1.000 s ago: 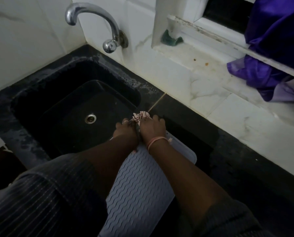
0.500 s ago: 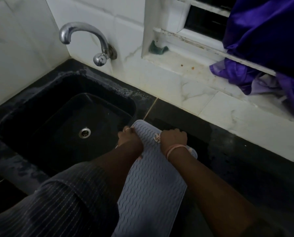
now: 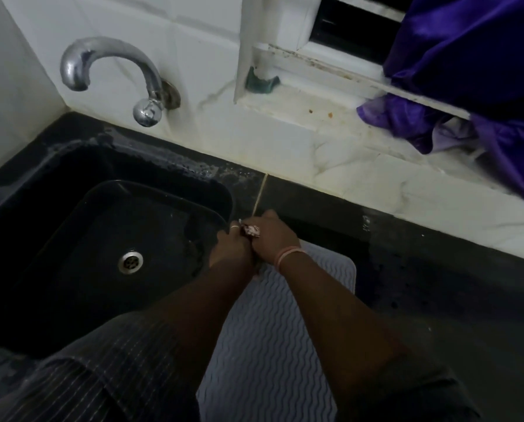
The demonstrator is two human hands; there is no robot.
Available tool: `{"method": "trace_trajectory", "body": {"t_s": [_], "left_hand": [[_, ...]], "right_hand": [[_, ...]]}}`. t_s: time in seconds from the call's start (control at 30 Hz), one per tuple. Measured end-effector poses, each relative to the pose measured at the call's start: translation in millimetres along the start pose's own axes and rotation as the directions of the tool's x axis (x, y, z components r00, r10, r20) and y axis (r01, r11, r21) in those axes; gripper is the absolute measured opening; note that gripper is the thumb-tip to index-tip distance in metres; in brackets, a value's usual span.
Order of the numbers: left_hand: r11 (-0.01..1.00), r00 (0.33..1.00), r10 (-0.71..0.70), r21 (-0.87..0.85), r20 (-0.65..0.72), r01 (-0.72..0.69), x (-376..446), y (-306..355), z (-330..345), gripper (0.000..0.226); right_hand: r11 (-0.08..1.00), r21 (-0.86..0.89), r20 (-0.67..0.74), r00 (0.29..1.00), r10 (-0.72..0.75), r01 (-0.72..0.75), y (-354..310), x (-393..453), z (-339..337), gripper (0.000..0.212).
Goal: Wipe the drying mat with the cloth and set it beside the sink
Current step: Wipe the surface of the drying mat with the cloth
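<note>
Both hands' fingers bunched round cloth [image 3: 251, 230]; grey mat [image 3: 272, 345] on black counter [image 3: 437, 287] beside sink [image 3: 72, 239].

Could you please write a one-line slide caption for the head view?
Both hands, left and right, bunch a patterned cloth at the grey ribbed drying mat's far end beside the black sink.

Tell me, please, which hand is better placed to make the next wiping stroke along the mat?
Probably the right hand: it lies over the drying mat beside the cloth, whereas the left hand sits toward the sink.

Dim foreground, brighter wall tiles [image 3: 193, 41], wide-angle edge bending.
</note>
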State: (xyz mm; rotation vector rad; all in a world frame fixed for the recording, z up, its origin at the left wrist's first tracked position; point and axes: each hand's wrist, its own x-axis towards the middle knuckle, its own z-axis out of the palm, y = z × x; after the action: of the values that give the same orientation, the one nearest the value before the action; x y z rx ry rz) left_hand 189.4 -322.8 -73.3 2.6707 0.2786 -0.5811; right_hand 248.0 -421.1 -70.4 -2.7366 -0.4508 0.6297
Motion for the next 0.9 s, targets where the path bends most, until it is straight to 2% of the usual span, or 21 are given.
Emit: {"method": "trace_trajectory", "body": {"t_s": [0.07, 0.17, 0.33, 0.43, 0.53, 0.57, 0.67, 0.77, 0.9], "left_hand": [[0.999, 1.0, 0.022, 0.033, 0.018, -0.023, 3.4, -2.7, 0.7, 0.074], [0.996, 0.999, 0.038, 0.075, 0.039, -0.041, 3.1, -1.5, -1.8, 0.074], [0.992, 0.998, 0.008, 0.122, 0.066, -0.016, -1.1, 7.9, -9.8, 0.082], [0.983, 0.997, 0.0, 0.184, 0.08, -0.015, -3.7, 14.4, -11.4, 0.08], [0.992, 0.998, -0.015, 0.127, 0.054, 0.008, -0.3, 15.0, -9.4, 0.073], [0.995, 0.998, -0.047, 0.087, 0.051, 0.042, 0.8, 14.9, -9.4, 0.076], [0.989, 0.983, -0.145, -0.014, 0.113, 0.148, 3.3, 16.4, -10.1, 0.105], [0.987, 0.982, -0.16, -0.012, 0.097, 0.162, 2.5, 19.3, -10.0, 0.109], [0.963, 0.967, -0.231, -0.118, 0.107, 0.243, -1.3, 23.0, -14.6, 0.112]], "right_hand": [[0.998, -0.061, -0.065, 0.998, -0.004, 0.0, 0.1, -2.3, 2.9, 0.029], [0.978, -0.21, -0.118, 0.993, -0.029, 0.004, -2.4, -7.3, 4.6, 0.032], [0.921, -0.389, -0.11, 0.994, -0.002, -0.041, -3.2, -19.9, -1.6, 0.035], [0.907, -0.416, -0.092, 0.995, 0.031, -0.066, 24.0, -40.7, -11.0, 0.044], [0.895, -0.43, -0.097, 0.992, 0.083, -0.116, 55.9, -66.6, -9.6, 0.057], [0.888, -0.438, -0.111, 0.989, 0.098, -0.137, 65.1, -73.5, -8.1, 0.058], [0.877, -0.453, -0.159, 0.983, 0.096, -0.159, 83.6, -86.7, -2.2, 0.058], [0.883, -0.437, -0.198, 0.976, 0.095, -0.175, 94.3, -92.9, 5.0, 0.059], [0.876, -0.412, -0.228, 0.959, 0.166, -0.25, 110.6, -101.0, 8.0, 0.06]]}}
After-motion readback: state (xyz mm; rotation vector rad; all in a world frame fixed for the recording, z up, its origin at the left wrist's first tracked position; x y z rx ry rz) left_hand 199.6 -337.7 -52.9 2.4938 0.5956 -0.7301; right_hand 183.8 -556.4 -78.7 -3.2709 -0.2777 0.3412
